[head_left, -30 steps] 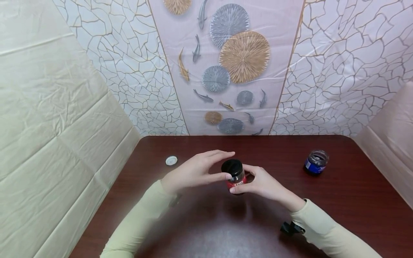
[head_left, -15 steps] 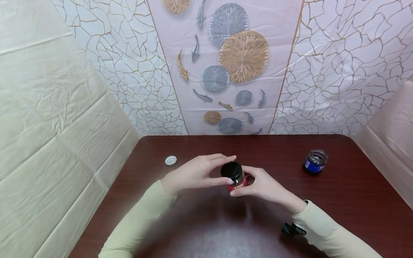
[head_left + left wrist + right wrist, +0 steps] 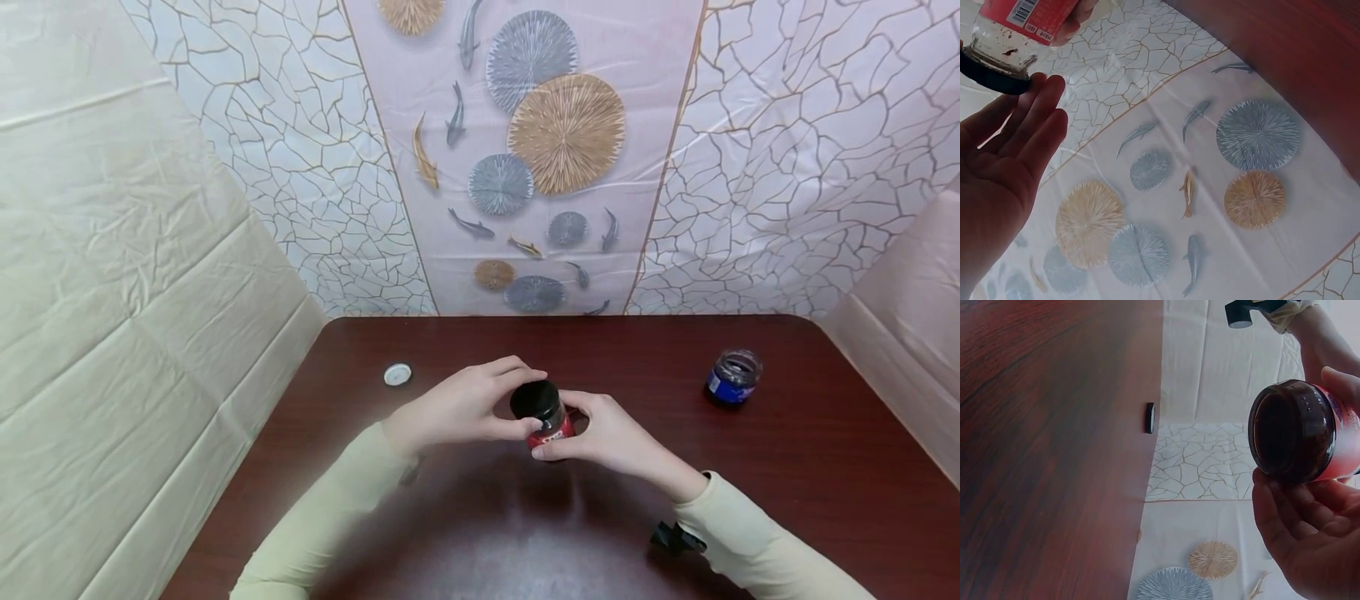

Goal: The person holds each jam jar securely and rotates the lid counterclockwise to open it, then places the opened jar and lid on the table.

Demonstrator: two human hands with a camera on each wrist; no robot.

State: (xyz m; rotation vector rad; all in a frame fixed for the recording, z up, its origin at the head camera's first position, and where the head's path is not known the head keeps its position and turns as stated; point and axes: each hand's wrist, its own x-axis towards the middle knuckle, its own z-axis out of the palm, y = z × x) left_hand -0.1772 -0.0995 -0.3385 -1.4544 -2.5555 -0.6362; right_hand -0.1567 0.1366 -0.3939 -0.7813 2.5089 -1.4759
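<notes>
Item, held: a squat clear-glass jar with a red printed label [image 3: 561,429], raised off the glossy dark red-brown wooden table [image 3: 810,433], its base showing in the right wrist view. It leans slightly, top toward the left hand.

Item, on the jar: a round black screw-type lid [image 3: 535,397], seated on the mouth.

Right hand [image 3: 611,432]: curled round the jar's body, thumb on the near side, fingers behind; probably so placed to steady the glass and leave the top free.

Left hand [image 3: 465,406]: partly opened, thumb and fingertips pinching the lid from opposite sides; a hold that seems suited to turning it. How firmly it presses cannot be told.

Contents, red-labelled jar: reddish-brown flecks [image 3: 1010,52] cling inside the glass near the neck; the label hides much of the rest, and the fill level is unclear.

Item, far right of the table: a clear-glass jar with a blue label [image 3: 731,385], upright, uncovered, dark within; whether that is contents or tabletop seen through glass cannot be told.

Item, far left: a small round white-faced cap [image 3: 397,374], lying flat, pale face up, apparently set aside from the work.
</notes>
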